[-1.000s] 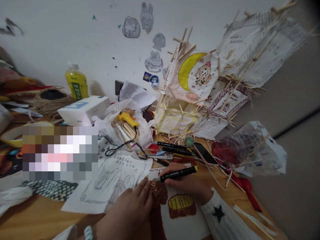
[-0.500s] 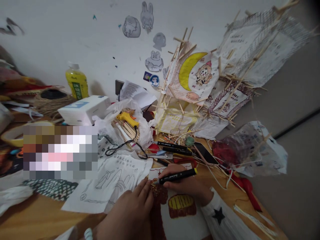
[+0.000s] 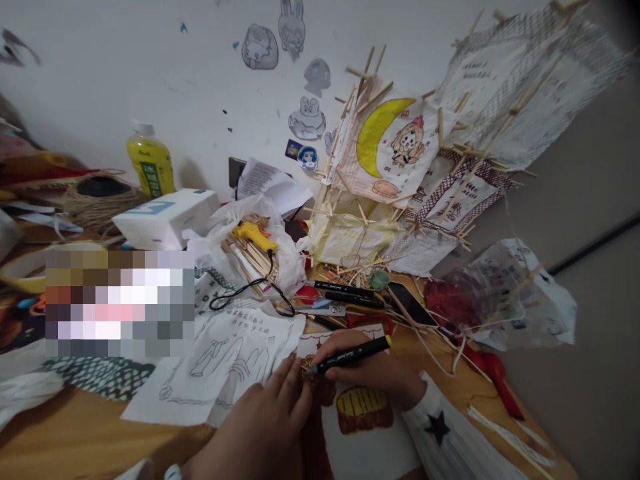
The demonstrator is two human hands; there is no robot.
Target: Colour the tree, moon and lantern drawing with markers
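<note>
A black marker pen with a yellow end is pinched in my right hand, its tip low over a brown patterned patch. That patch belongs to a sheet of white paper with dark red-brown borders and a yellow-and-brown striped shape. My left hand lies flat on the sheet's left edge, fingers stretched out and close to the marker tip. Left of it, a white sheet with line drawings and handwriting rests on the table. My hands hide part of the coloured sheet.
Behind my hands lie more markers, scissors and a phone. A yellow glue gun with a black cord rests on sticks in a plastic bag. Stick-framed paper lanterns stand against the wall. A white box is at left.
The marker and my right hand have shifted very slightly left and down on the patch. My left hand stays in place. The whole view has moved a little.
</note>
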